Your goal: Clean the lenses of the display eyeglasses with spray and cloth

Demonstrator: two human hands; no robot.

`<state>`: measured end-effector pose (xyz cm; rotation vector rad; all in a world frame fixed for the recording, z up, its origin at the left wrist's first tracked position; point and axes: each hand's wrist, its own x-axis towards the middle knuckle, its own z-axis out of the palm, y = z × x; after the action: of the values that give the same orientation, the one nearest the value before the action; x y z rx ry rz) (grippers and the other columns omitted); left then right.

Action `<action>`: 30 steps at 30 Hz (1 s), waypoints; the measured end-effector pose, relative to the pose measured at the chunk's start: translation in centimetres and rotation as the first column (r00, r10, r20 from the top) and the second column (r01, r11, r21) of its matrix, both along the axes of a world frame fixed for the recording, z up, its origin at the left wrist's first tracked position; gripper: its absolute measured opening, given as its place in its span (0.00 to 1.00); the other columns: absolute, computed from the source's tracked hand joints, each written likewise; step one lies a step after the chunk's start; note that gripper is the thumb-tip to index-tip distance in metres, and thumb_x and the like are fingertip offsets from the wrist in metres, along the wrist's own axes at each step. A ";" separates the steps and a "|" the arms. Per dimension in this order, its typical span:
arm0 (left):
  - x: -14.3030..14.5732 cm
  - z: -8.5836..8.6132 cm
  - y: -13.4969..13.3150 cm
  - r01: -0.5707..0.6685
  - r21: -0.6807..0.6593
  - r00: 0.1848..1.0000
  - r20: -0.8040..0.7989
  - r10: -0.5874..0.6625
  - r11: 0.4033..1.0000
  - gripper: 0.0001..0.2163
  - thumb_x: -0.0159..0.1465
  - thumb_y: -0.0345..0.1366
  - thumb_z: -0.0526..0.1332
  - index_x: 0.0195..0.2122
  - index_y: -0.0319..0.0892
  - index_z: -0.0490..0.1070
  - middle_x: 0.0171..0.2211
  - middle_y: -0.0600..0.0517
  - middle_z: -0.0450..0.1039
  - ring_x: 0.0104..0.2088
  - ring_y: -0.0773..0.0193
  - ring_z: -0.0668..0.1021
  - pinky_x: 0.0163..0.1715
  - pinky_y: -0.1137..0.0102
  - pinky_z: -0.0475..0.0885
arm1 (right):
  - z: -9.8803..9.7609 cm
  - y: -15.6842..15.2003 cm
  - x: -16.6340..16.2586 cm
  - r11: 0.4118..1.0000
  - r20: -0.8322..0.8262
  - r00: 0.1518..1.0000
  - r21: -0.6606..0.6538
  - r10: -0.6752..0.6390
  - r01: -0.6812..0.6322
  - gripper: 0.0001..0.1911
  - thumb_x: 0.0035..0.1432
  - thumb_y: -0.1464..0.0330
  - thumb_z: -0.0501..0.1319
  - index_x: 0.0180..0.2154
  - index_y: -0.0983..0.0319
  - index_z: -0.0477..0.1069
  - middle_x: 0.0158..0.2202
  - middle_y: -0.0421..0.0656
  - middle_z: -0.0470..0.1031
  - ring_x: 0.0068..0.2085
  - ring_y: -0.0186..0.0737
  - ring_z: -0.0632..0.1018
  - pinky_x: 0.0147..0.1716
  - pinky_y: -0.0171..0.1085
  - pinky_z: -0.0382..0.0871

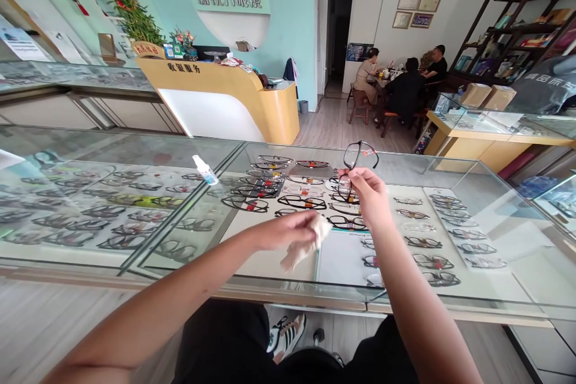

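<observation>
My right hand is raised over the glass display counter, its fingers pinched on a pair of black-framed eyeglasses. The glasses are held on end, and a small orange-red label shows on the upper part. Lower and to the left, my left hand grips a crumpled pale cloth that hangs down from the fingers. Cloth and glasses are apart. A small white spray bottle stands on the counter's glass top, left of both hands.
Under the glass of the display counter lie rows of eyeglass frames. Beyond it are a yellow reception desk and several people seated at a table. Cardboard boxes stand on another showcase at right.
</observation>
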<state>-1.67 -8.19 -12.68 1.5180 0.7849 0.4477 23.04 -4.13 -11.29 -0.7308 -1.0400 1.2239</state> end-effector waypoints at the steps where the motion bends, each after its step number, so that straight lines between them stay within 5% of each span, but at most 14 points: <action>1: -0.1 0.4 0.9 -0.060 -0.088 0.990 0.121 0.070 0.994 0.13 0.65 0.44 0.70 0.46 0.45 0.75 0.44 0.45 0.83 0.45 0.51 0.85 0.43 0.63 0.76 | 0.0 0.0 0.0 1.000 -0.002 1.000 0.003 -0.004 0.004 0.18 0.54 0.51 0.79 0.35 0.55 0.79 0.41 0.43 0.88 0.43 0.44 0.83 0.50 0.43 0.75; 4: 0.3 2.0 3.7 -0.167 -0.273 0.908 0.331 0.256 0.947 0.13 0.60 0.41 0.70 0.43 0.43 0.76 0.39 0.45 0.80 0.38 0.54 0.83 0.38 0.64 0.77 | 0.0 0.1 0.1 1.000 -0.021 1.000 0.008 -0.008 0.008 0.18 0.53 0.51 0.80 0.34 0.55 0.80 0.41 0.43 0.89 0.43 0.44 0.83 0.51 0.43 0.75; 8: 1.3 3.6 5.4 -0.218 -0.326 0.784 0.503 0.364 0.920 0.16 0.55 0.45 0.74 0.37 0.44 0.73 0.31 0.51 0.70 0.29 0.63 0.73 0.31 0.67 0.74 | 0.1 0.1 0.1 1.000 -0.033 0.999 -0.018 -0.001 0.000 0.19 0.52 0.51 0.81 0.34 0.55 0.81 0.41 0.42 0.89 0.42 0.44 0.84 0.53 0.44 0.75; 11: 1.5 3.3 4.9 -0.232 -0.361 0.754 0.520 0.402 0.903 0.19 0.60 0.54 0.72 0.38 0.44 0.73 0.32 0.50 0.68 0.28 0.63 0.70 0.30 0.67 0.73 | 0.1 -0.1 -0.1 0.999 -0.028 1.000 -0.031 0.008 -0.009 0.20 0.51 0.50 0.82 0.34 0.55 0.81 0.41 0.43 0.89 0.43 0.45 0.84 0.55 0.46 0.76; 16: 1.1 1.7 4.1 -0.459 -0.331 0.716 0.412 0.564 0.824 0.20 0.51 0.39 0.75 0.43 0.45 0.72 0.33 0.54 0.72 0.29 0.63 0.75 0.29 0.70 0.74 | 0.0 -0.5 -0.5 0.999 0.023 1.000 -0.031 0.008 -0.007 0.21 0.50 0.48 0.81 0.34 0.54 0.81 0.41 0.43 0.89 0.46 0.48 0.85 0.55 0.47 0.77; 19: 1.1 0.9 4.1 -0.588 -0.226 0.702 0.335 0.629 0.777 0.28 0.52 0.41 0.78 0.53 0.48 0.72 0.39 0.53 0.77 0.33 0.59 0.81 0.29 0.68 0.77 | 0.0 -0.7 -0.5 0.999 0.054 0.998 -0.021 0.031 -0.030 0.20 0.52 0.48 0.80 0.33 0.53 0.81 0.39 0.42 0.88 0.46 0.49 0.85 0.52 0.46 0.77; 23: 0.9 1.3 4.3 -0.681 0.012 0.695 0.324 0.641 0.732 0.25 0.61 0.54 0.75 0.53 0.49 0.75 0.44 0.51 0.79 0.39 0.57 0.82 0.35 0.66 0.79 | 0.1 -0.9 -0.4 0.999 0.063 0.997 -0.009 0.051 -0.051 0.19 0.54 0.48 0.79 0.34 0.53 0.80 0.38 0.42 0.87 0.49 0.49 0.86 0.52 0.45 0.76; 27: 0.2 5.1 5.4 -0.598 0.497 0.777 0.170 0.606 0.628 0.16 0.69 0.52 0.68 0.47 0.45 0.80 0.41 0.48 0.83 0.41 0.55 0.81 0.38 0.67 0.74 | 1.1 -1.1 -0.5 0.999 0.065 0.997 -0.003 0.038 -0.038 0.18 0.56 0.49 0.79 0.35 0.54 0.81 0.41 0.43 0.89 0.48 0.48 0.85 0.53 0.45 0.75; 30: 0.1 9.3 6.6 -0.480 0.704 0.785 0.079 0.614 0.523 0.12 0.71 0.48 0.64 0.39 0.44 0.77 0.34 0.50 0.80 0.36 0.56 0.78 0.37 0.66 0.69 | 2.9 -1.1 -1.3 0.997 0.058 0.996 -0.038 0.067 -0.064 0.16 0.55 0.51 0.79 0.34 0.54 0.81 0.42 0.44 0.89 0.45 0.46 0.85 0.52 0.45 0.76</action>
<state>-1.58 -1.56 -3.37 2.0079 1.3653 1.2188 21.74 -5.27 -8.39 -0.7703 -1.1007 1.2867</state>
